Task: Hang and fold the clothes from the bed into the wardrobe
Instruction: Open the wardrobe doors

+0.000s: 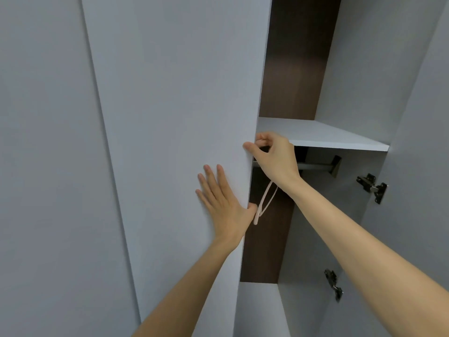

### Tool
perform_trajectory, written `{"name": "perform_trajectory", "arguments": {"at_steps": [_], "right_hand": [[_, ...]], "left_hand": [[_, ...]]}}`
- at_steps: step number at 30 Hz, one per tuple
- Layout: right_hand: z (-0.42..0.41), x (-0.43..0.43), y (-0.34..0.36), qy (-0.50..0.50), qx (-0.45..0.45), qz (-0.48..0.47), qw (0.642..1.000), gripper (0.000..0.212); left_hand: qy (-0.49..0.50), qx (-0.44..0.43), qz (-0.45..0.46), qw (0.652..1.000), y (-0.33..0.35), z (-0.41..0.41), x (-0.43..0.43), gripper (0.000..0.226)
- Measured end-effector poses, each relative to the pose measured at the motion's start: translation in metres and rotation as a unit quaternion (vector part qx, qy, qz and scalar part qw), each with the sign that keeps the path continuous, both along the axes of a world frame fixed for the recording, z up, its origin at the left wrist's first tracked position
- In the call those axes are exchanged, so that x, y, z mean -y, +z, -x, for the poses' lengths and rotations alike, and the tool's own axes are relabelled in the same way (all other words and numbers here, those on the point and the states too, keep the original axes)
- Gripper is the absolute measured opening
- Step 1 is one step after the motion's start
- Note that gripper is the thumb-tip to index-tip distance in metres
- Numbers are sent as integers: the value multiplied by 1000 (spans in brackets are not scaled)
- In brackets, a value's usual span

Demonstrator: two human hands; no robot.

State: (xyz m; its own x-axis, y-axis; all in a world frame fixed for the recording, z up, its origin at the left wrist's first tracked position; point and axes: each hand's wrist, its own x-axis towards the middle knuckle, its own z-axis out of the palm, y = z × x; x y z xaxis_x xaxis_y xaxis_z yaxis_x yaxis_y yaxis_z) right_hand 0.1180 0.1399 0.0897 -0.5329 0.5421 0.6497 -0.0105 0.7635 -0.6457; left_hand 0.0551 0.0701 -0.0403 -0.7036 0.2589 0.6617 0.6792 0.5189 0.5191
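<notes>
I face the open wardrobe. My left hand (222, 203) lies flat with straight fingers on the grey wardrobe door (175, 117), its thumb hooked round the door's right edge. My right hand (272, 156) reaches up inside and pinches the metal hook of a pale pink hanger (264, 203) at the hanging rail (315, 166), just under the white shelf (328, 137). The hanger's arms hang down behind my right wrist, bare of any garment. No clothes and no bed are in view.
The wardrobe's dark brown back panel (291, 69) shows above and below the shelf. The opened right door (418, 117) carries two metal hinges (371, 188) (334, 284). Another closed grey door (48, 142) stands to the left.
</notes>
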Motion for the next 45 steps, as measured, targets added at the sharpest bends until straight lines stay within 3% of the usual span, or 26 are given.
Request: {"name": "perform_trajectory", "arguments": {"at_steps": [4,11,22,28,39,45], "right_hand": [[-32,44,-2,50,-23,-13,998,30],[-71,120,-5,163,-36,-2,986,27],[-70,220,-3,397,95,-44,912,41],[-37,273,-6,437,140,-66,886,48],[3,336,-12,466,175,-61,865,59],[-1,330,-7,468,163,-66,866,56]], "left_hand": [[-37,13,-28,999,-5,-29,50,122],[-14,69,-58,996,-1,-79,133,102],[75,44,-181,980,-17,-94,264,80],[92,66,-259,959,-15,-74,322,69],[100,62,-202,972,-12,-34,388,66],[67,104,-176,977,-5,-40,390,68]]}}
